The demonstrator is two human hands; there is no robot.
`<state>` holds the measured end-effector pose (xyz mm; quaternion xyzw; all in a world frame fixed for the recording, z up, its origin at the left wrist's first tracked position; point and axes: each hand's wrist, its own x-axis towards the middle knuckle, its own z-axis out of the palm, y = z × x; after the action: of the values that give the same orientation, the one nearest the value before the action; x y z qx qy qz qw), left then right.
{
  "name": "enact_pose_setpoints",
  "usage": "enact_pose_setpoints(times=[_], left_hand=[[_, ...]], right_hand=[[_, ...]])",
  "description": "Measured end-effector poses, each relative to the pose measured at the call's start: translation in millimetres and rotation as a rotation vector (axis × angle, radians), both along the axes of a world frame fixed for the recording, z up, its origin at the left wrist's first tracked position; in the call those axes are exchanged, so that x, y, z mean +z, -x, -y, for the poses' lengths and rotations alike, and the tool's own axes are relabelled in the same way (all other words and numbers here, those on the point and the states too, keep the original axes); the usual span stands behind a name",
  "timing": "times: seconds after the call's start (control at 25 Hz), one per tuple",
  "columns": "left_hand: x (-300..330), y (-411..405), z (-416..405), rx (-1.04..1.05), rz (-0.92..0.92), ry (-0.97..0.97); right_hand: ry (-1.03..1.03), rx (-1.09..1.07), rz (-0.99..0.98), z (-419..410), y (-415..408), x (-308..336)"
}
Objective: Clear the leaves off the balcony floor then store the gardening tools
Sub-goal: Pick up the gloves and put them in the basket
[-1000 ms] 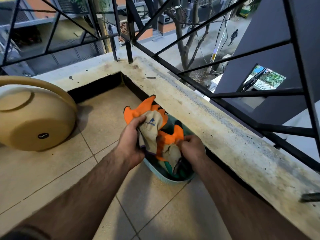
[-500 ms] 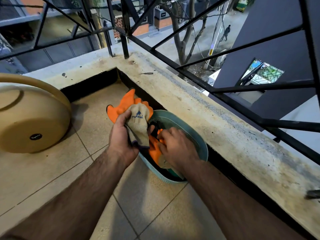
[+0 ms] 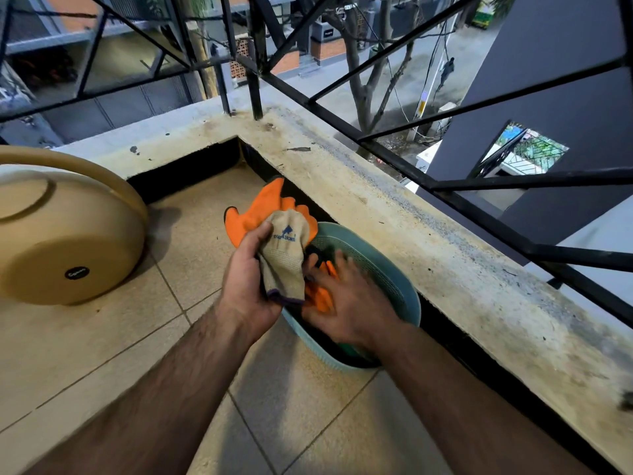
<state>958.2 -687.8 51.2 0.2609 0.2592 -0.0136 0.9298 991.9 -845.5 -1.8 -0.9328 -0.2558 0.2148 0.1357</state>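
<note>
1. Left hand (image 3: 248, 282) grips a beige knit gardening glove with orange rubber-coated fingers (image 3: 281, 241), thumb across the knit back, cuff hanging down. Right hand (image 3: 346, 303), blurred, fingers spread and fairly straight, lies palm-down in the basket on a second orange glove (image 3: 320, 296); whether it grasps it I cannot tell.
2. Change from half a second ago: the left hand's glove is held in much the same place; the right hand, then pressed lower into the basket, now shows its fingers splayed over the orange.
3. Far left: beige round plastic tub (image 3: 65, 234) on its side on the tiled floor (image 3: 102, 354).
4. Centre: held glove sits above the near-left rim of the teal perforated plastic basket (image 3: 404, 296), just beside the right hand's fingertips.
5. Right: basket stands against the stained concrete parapet ledge (image 3: 428, 241), black metal railing (image 3: 479, 214) above it.
</note>
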Motion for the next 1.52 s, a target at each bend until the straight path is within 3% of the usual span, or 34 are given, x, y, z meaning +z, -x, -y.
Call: enact_pose_setpoints(times=[0.12,0.2,0.32,0.4,0.56,0.68,0.8,1.0,1.2,1.32,1.44,1.52], left_hand=[[-3.3,0.6,0.0,-0.053,0.009,0.012],[-5.4,-1.5,2.3,-0.109,0.011,0.029],[-2.2,-4.0,11.4,-0.173,0.016,0.017],[0.9,-2.0,19.1,-0.236,0.003,-0.022],[-0.5,2.3,24.7,-0.258,-0.054,-0.163],[-4.8,-1.3,15.5,-0.138,-0.029,-0.197],[-4.4,0.0,9.2,-0.265,-0.094,-0.349],[-9.5,0.9,3.6,-0.534,-0.251,-0.863],[-15.1,-3.3,-0.5,-0.662,-0.316,-1.175],[-6.0,-7.2,6.0,-0.896,-0.335,-1.568],[4.0,-12.7,17.2,-0.823,-0.224,-2.022],[-0.4,-12.0,21.8,-0.754,-0.084,-2.165]], right_hand=[[-0.528,-0.375,0.057,7.4,1.1,23.5],[-0.793,-0.698,-0.264,0.4,-1.9,37.2],[-0.953,-0.822,-0.913,-6.7,-11.8,56.9],[-1.06,-0.847,-1.034,-4.7,-15.4,60.3],[-1.17,-0.898,-0.804,9.3,-21.6,56.4],[-1.051,-0.845,-0.582,21.2,-29.4,54.3],[-0.872,-0.781,-0.474,27.1,-35.3,52.0],[-0.545,-0.617,-0.326,22.0,-31.3,39.3],[-0.445,-0.552,-0.327,20.1,-33.9,31.3],[-0.286,-0.495,-0.239,18.9,-30.3,25.8],[-0.313,-0.575,-0.102,20.5,-25.7,22.9],[-0.357,-0.6,-0.047,22.7,-23.6,23.9]])
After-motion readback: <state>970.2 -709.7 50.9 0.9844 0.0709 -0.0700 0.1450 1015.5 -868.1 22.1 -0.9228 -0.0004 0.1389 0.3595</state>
